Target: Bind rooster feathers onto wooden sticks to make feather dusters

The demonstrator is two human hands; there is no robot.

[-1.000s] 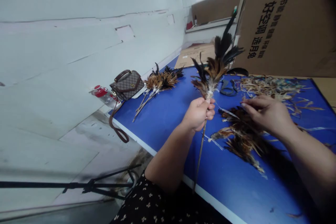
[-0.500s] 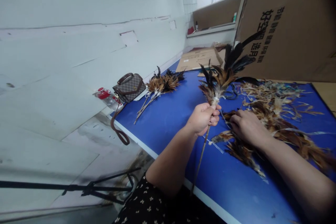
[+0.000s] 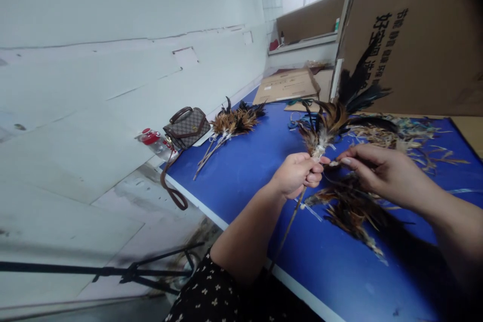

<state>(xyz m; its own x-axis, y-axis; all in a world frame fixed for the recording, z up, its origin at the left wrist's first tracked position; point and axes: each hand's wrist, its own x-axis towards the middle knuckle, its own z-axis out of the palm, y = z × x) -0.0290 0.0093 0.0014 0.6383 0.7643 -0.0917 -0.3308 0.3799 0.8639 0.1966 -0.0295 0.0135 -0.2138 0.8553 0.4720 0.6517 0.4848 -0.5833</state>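
My left hand (image 3: 297,175) is closed around the neck of a feather duster (image 3: 328,126), just below its brown and black plumes. The duster's thin stick (image 3: 289,229) slants down from my fist toward the table's front edge. My right hand (image 3: 394,173) pinches a small bunch of feathers (image 3: 334,163) between thumb and fingers. Its pale quill end points at the duster's neck, close to my left fingers; most of the bunch is hidden by the hand. Below my right hand lie brown feather bunches (image 3: 352,229) on the blue tabletop (image 3: 241,181).
Finished-looking feather dusters (image 3: 236,123) lie at the left, beside a patterned handbag (image 3: 187,128) and a red-capped bottle (image 3: 156,143). Loose feathers (image 3: 396,131) spread at the right back. A large cardboard box (image 3: 426,45) stands behind them; flattened cardboard (image 3: 287,85) lies at the far end.
My right hand has lifted from the feather pile with a small bunch and moved it beside the duster's neck. My left hand and the duster have shifted slightly right.
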